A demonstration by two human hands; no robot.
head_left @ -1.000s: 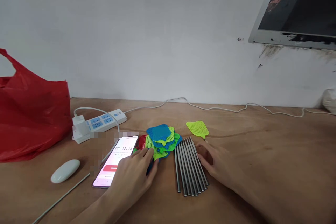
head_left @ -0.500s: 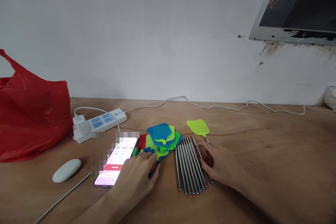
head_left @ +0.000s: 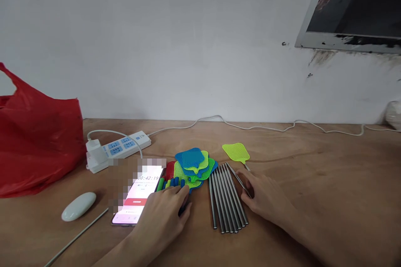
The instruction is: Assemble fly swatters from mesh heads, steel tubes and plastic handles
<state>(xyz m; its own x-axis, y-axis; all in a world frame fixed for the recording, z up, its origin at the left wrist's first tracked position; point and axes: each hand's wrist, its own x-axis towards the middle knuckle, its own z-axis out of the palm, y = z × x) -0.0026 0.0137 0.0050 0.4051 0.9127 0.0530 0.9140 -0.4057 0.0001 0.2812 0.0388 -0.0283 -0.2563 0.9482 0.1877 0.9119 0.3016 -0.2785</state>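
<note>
A pile of blue, green and red mesh swatter heads (head_left: 192,164) lies mid-table. My left hand (head_left: 163,217) rests palm down on its near edge, fingers loosely curled over short coloured handle ends (head_left: 171,182). Several steel rods (head_left: 226,198) lie side by side to the right. My right hand (head_left: 266,202) sits at their right edge, fingertips closed on a thin rod (head_left: 238,178) that leads up to a separate yellow-green swatter head (head_left: 235,152).
A phone (head_left: 138,196) with a lit timer screen lies left of my left hand. A white power strip (head_left: 117,148), a white oval object (head_left: 78,206), a thin rod (head_left: 75,238) and a red plastic bag (head_left: 34,137) sit further left. A white cable (head_left: 282,128) runs along the wall.
My right hand has drawn one thin rod out of the bundle and angled it toward the yellow-green head. My left hand slid slightly back, uncovering the coloured handle ends.
</note>
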